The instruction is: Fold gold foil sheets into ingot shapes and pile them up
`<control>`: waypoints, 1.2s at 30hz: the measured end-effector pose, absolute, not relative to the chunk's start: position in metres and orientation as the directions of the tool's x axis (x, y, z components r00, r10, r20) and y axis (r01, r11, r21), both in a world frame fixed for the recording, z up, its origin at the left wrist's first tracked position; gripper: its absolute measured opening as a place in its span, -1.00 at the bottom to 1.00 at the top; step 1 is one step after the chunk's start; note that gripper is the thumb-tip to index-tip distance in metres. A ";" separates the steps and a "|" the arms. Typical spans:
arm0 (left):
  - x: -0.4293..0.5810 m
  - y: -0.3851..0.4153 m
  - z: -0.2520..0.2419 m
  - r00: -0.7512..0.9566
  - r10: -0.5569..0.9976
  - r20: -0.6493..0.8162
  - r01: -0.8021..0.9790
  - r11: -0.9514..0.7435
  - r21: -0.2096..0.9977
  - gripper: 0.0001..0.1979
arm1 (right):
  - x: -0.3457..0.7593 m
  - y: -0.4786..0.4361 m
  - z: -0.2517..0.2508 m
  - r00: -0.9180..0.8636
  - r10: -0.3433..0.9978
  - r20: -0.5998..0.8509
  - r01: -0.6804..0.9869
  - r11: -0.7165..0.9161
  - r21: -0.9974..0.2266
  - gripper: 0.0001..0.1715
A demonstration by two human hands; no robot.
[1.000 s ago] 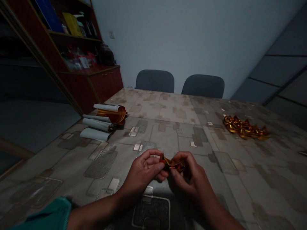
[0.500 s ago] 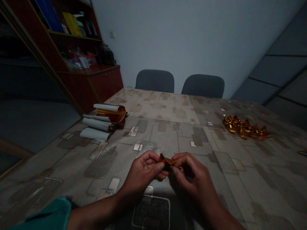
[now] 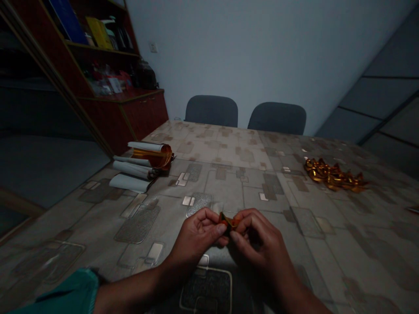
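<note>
A small piece of folded gold foil paper (image 3: 231, 223) is held between both hands above the near part of the table. My left hand (image 3: 201, 231) pinches its left end between thumb and fingers. At the other end, the thumb and forefinger of my right hand (image 3: 260, 233) grip the foil, and the fingertips cover part of it. Several folded gold foil pieces (image 3: 334, 174) lie in a cluster on the right side of the table. On the left rests a stack of curled foil sheets (image 3: 152, 155), gold on one face and whitish on the other.
The patterned tablecloth (image 3: 229, 183) spreads beneath my hands. Two grey chairs (image 3: 211, 110) stand at the table's far side, before a pale wall. A reddish cabinet (image 3: 144, 113) with filled shelves is at the back left. Something small (image 3: 413, 209) sits at the right edge.
My right hand has shifted slightly left and its fingers have closed further over the right end of the foil. The left hand has barely moved; the table items are unchanged.
</note>
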State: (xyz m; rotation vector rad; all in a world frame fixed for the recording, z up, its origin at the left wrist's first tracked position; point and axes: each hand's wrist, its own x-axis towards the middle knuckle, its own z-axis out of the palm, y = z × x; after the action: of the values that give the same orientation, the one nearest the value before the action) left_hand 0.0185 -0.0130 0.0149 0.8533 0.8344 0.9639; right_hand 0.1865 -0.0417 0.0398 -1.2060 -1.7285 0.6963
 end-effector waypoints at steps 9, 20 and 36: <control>0.016 -0.011 0.017 0.302 0.927 -0.220 -0.336 0.320 0.886 -0.57 | 0.192 -0.043 0.039 -0.202 0.948 0.247 0.239 0.292 -0.926 -0.95; 0.019 -0.013 0.016 0.337 0.918 -0.211 -0.335 0.326 0.884 -0.55 | 0.188 -0.041 0.040 -0.189 0.942 0.279 0.322 0.328 -0.888 -0.90; 0.012 -0.017 0.015 0.311 0.949 -0.057 -0.223 0.132 0.966 -0.76 | 0.197 -0.044 0.044 -0.168 0.975 0.147 0.365 0.200 -0.909 -0.77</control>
State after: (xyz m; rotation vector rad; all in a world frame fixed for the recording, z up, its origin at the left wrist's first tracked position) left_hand 0.0124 -0.0169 0.0153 1.0931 0.8554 1.0218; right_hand 0.1972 -0.0437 0.0440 -1.2775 -1.6762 0.9619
